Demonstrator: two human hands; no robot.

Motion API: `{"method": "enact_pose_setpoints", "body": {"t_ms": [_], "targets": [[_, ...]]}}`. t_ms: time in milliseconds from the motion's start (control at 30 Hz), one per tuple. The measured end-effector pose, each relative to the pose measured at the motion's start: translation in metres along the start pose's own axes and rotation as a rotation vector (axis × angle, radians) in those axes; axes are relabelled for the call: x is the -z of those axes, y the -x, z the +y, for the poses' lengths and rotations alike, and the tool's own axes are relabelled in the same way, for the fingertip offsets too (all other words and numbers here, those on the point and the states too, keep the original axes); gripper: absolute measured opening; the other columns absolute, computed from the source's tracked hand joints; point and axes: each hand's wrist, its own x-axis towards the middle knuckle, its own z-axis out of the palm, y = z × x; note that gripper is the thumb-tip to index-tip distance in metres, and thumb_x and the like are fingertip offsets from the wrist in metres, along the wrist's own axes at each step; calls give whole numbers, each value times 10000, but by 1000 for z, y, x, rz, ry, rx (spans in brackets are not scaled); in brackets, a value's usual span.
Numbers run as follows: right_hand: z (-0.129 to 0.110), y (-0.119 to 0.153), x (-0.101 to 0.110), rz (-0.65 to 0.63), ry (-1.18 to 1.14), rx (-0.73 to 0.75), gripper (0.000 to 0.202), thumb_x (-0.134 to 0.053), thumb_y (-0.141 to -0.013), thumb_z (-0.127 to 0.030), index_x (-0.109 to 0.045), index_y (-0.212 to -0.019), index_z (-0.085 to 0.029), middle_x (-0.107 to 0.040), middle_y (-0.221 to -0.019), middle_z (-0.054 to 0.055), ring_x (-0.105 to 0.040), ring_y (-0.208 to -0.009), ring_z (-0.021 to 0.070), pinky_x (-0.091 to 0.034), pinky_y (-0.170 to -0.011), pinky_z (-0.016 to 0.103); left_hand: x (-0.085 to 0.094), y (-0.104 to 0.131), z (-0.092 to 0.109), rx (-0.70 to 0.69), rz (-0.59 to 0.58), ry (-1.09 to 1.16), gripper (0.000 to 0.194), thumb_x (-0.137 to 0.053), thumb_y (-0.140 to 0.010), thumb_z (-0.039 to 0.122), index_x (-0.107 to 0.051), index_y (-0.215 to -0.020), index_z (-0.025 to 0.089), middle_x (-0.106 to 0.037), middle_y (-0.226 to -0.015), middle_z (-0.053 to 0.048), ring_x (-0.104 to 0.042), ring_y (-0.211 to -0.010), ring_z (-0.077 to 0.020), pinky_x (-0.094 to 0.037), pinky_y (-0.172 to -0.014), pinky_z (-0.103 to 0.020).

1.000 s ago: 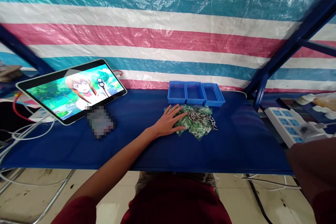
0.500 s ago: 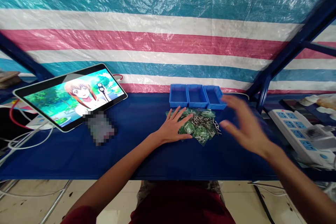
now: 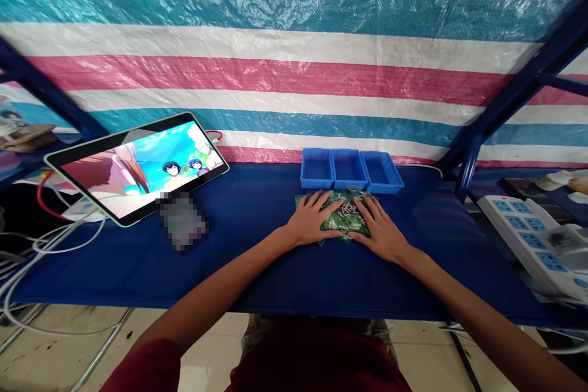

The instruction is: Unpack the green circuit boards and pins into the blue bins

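Observation:
My left hand (image 3: 313, 218) lies spread over the left side of a pile of small green plastic packets (image 3: 337, 221). On the pile's right side rests my right hand (image 3: 379, 228), its fingers apart and pointing away from me. Loose metal pieces that look like screws or pins (image 3: 348, 209) show between the two hands on top of the packets. Part of the pile is hidden under my fingers and palms. Just beyond it stand three blue bins in a row: a left bin (image 3: 316, 184), a middle bin (image 3: 349, 185) and a right bin (image 3: 384, 188).
A tablet (image 3: 133, 211) playing a cartoon leans at the left of the blue table (image 3: 257, 275). A blurred-out object (image 3: 184, 223) lies before it. White cables (image 3: 68, 251) hang at the left. A power strip (image 3: 528, 239) is at the right, and a striped tarp (image 3: 294, 79) hangs behind.
My right hand has come left and down from above the table onto the pile's right side. The metal pieces are now more gathered toward the middle. The tablet's picture is different.

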Motion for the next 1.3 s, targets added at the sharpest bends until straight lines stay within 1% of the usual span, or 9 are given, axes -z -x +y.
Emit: {"method": "enact_pose_setpoints", "body": {"t_ms": [300,400,533,633,733,933,1067,1167,1300], "targets": [[-1,-8,3,119,-52,22,668,-391,-894,-613,-354,-1441,-232,-481,-1375,134,-409,-1296,336,-385,-1031,517,-2,3,-5,44,75,92,735,-390,-875,652,-362,-1442,186,-335,-1507,-115,-282,-1394,-300,-273,-1124,-439],[-2,-9,4,157,-64,20,718,-416,-887,-605,-273,-1477,-222,-460,-1401,133,-403,-1308,325,-379,-1047,504,-2,4,-5,41,74,110,738,-398,-873,650,-350,-1449,192,-328,-1512,-113,-277,-1399,-292,-254,-1138,-437],[-5,-8,3,152,-32,53,695,-368,-918,-573,-174,-1508,-260,-266,-1537,102,-219,-1417,329,-299,-1101,535,-2,5,-3,18,69,56,743,-356,-874,668,-241,-1494,274,-242,-1551,-87,-164,-1432,-340,-132,-1145,-562],[-7,-8,1,125,-19,68,630,-344,-936,-551,-236,-1489,-268,-233,-1552,93,-167,-1434,324,-260,-1118,549,-2,5,-2,20,50,63,718,-306,-898,653,-213,-1502,276,-220,-1560,-77,-130,-1441,-335,-130,-1147,-558],[-7,-9,3,160,-57,95,562,-357,-942,-526,-379,-1418,-229,-329,-1501,117,-254,-1408,311,-270,-1122,534,0,5,-2,24,30,104,724,-276,-906,650,-203,-1506,252,-198,-1566,-81,-121,-1446,-311,-133,-1160,-521],[-7,-14,17,329,-293,65,379,-459,-905,-519,-655,-1039,-224,-610,-1105,130,-563,-1088,296,-485,-911,464,2,5,-2,28,76,134,719,-289,-897,660,-240,-1491,258,-235,-1555,-75,-153,-1443,-296,-111,-1171,-510],[-11,-22,30,307,-550,-7,348,-528,-870,-527,-674,-826,-213,-654,-807,62,-605,-782,221,-514,-725,363,4,3,-2,23,169,154,622,-312,-926,604,-384,-1427,241,-319,-1520,-70,-206,-1431,-279,-118,-1183,-481],[-16,-33,42,306,-733,-141,371,-587,-824,-540,-668,-781,-180,-649,-727,31,-556,-621,161,-477,-599,295,12,-3,1,43,280,282,520,-361,-936,555,-529,-1315,239,-455,-1434,-70,-335,-1375,-278,-240,-1159,-446],[-22,-55,57,342,-931,-181,370,-635,-786,-526,-665,-796,-158,-592,-610,1,-515,-539,133,-432,-527,262,25,-19,10,159,393,738,470,-489,-892,526,-606,-1212,203,-650,-1190,-95,-600,-1116,-268,-487,-950,-385]]}}
